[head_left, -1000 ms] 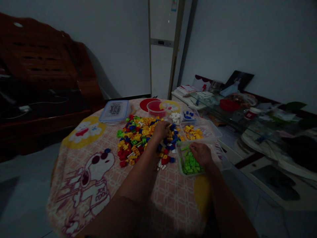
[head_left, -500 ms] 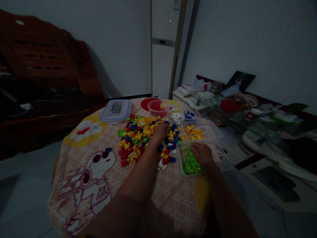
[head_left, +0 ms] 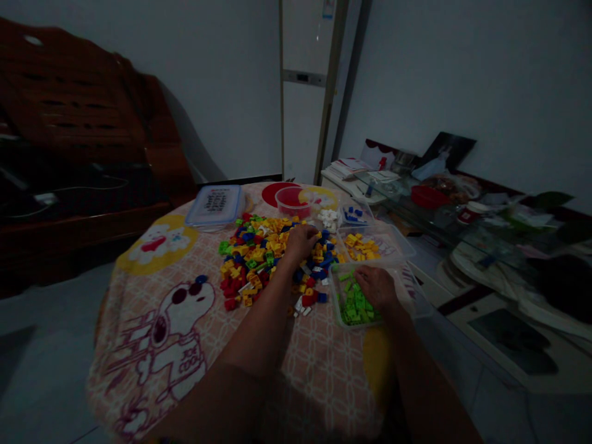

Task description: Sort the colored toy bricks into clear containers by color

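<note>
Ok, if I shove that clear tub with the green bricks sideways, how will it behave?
Probably slides rather than tips: the clear tub is shallow and wide. Likely light, being thin-walled and only partly filled with green bricks, which may shift loosely. The tablecloth beneath might bunch and drag.

Fingers of the left hand (head_left: 300, 242) hide in the brick pile (head_left: 252, 256); whether the right hand (head_left: 377, 287) holds anything is unclear.

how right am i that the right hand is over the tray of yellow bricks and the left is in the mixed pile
Partly. The head view shows the right hand over the tray of green bricks, not yellow ones. The left hand is in the mixed pile.
</note>
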The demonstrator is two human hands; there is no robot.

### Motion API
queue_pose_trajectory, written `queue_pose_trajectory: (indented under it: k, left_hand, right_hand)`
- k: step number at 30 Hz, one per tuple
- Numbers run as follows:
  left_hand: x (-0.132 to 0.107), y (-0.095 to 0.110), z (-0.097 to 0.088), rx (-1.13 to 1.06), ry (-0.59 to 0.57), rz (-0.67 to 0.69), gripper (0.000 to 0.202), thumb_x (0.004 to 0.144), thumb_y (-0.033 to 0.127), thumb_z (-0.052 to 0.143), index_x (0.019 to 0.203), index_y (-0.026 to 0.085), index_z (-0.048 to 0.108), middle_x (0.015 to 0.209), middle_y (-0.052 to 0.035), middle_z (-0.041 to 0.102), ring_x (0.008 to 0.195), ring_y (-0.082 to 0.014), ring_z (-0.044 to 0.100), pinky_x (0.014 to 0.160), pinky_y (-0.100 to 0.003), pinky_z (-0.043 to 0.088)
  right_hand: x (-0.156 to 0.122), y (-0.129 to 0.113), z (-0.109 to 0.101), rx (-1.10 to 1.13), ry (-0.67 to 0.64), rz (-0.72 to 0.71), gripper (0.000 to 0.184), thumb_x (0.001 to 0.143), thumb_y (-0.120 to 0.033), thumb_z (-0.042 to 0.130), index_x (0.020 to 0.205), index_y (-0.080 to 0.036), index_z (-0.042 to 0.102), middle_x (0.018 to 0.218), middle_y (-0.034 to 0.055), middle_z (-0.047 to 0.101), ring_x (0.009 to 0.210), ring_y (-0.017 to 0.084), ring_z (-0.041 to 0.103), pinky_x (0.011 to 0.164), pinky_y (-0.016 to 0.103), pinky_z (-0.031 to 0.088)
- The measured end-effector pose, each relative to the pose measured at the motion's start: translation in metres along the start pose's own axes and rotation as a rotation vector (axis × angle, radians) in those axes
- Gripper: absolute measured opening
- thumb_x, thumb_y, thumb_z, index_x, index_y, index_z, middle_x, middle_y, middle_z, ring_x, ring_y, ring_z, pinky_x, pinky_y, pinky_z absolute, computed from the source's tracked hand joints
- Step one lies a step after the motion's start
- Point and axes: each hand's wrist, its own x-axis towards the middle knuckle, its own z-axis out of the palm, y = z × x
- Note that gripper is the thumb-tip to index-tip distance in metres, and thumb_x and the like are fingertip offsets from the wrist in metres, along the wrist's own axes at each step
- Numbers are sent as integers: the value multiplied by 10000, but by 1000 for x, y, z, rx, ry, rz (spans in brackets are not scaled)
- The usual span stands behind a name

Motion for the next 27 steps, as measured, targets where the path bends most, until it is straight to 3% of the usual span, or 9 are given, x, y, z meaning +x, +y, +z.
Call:
queue_pose_trajectory:
  k: [8, 15, 21, 27]
  left_hand:
    - [-10, 33, 27, -189, -108, 60, 314, 786, 119, 628, 1072, 137, 757, 949, -63, 772, 828, -172, 691, 796, -267, 534]
    - [-18, 53, 49, -180, -177, 186, 282, 795, 147, 635, 1042, 169, 768, 1014, -58, 770, 929, -199, 695, 883, -291, 524]
    - [-9, 36, 29, -285, -97, 123, 318, 816, 134, 609, 1103, 133, 748, 1055, -90, 765, 943, -200, 701, 904, -309, 535]
    - [2, 3, -2, -168, 4, -20, 304, 811, 138, 584, 1061, 143, 757, 1003, -64, 769, 898, -200, 700, 858, -308, 542]
  right_hand:
    - [0, 1, 1, 9, 5, -7, 300, 976, -309, 455, 967, -212, 739, 986, 83, 767, 892, 192, 683, 733, 270, 407]
    - [0, 0, 1, 1, 11, -5, 316, 981, -329, 445, 1003, -226, 743, 994, 80, 771, 910, 197, 685, 746, 270, 417]
    - [0, 0, -1, 9, -19, -1, 323, 987, -323, 441, 999, -216, 746, 1012, 89, 765, 927, 195, 684, 762, 264, 419]
    - [-1, -2, -3, 26, -22, 3, 310, 986, -308, 452, 990, -206, 744, 1007, 90, 766, 913, 189, 683, 750, 260, 412]
